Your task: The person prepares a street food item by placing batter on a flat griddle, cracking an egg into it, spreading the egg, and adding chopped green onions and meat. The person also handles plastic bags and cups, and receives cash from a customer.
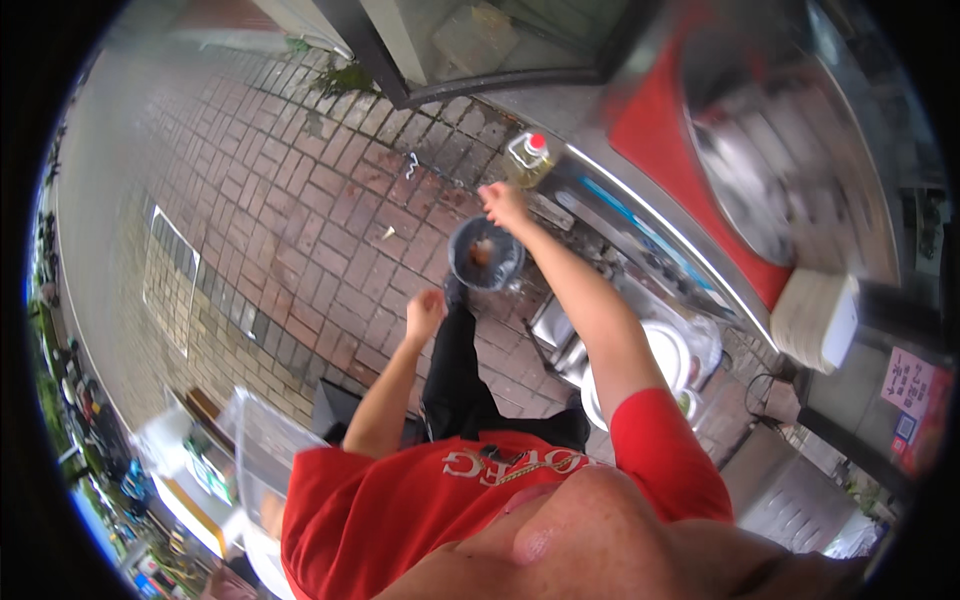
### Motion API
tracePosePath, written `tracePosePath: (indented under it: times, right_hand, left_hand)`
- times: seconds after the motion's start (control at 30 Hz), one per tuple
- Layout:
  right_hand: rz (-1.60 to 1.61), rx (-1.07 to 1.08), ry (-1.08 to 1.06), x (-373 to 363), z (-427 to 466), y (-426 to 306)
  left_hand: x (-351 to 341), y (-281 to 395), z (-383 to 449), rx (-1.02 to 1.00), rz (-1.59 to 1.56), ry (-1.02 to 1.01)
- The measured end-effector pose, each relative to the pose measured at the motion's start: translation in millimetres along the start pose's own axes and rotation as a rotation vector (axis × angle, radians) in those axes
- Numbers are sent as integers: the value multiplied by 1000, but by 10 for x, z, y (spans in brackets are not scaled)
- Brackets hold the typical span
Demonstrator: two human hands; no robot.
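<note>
My right hand (504, 205) is stretched forward above the far rim of a round bucket with a plastic liner (507, 274), its fingers curled. Whether anything is between them is too small to tell. The bucket stands on the paving and has some brownish and pale matter inside. Just beyond my right hand is a clear plastic jug with a red cap (530, 166), partly filled with yellowish liquid. My left hand (426, 315) hovers to the left of the bucket, above my leg, fingers bent; it is blurred, and its grip is unclear.
A metal counter with a red panel (660, 150) runs along the right, with a stack of pale containers (799, 322) at its corner. White plates (664, 352) lie low beside my right arm. A glass door frame (510, 84) stands ahead. At left is a translucent plastic container (262, 442).
</note>
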State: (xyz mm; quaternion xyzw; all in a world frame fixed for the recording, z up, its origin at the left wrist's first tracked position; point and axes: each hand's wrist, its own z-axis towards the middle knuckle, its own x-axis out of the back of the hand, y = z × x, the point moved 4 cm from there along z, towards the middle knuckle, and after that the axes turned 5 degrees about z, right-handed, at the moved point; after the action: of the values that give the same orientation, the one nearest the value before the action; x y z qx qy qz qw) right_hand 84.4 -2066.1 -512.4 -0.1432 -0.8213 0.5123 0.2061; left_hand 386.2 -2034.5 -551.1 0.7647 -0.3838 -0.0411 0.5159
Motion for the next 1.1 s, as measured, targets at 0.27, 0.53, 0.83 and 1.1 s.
tracePosePath:
  times: [0.27, 0.53, 0.83, 1.1]
  right_hand:
    - [-425, -589, 696, 728, 1969, 903]
    - [-741, -643, 435, 901, 2318, 1016]
    - [-538, -720, 632, 933, 2151, 1038]
    - [-1147, -310, 247, 796, 2181, 1015]
  left_hand:
    - [1679, -1161, -253, 405, 105, 12]
    - [1999, -1104, 327, 450, 126, -36]
    - [1425, -574, 890, 368, -36, -132]
    - [1092, -346, 1074, 288, -21, -171]
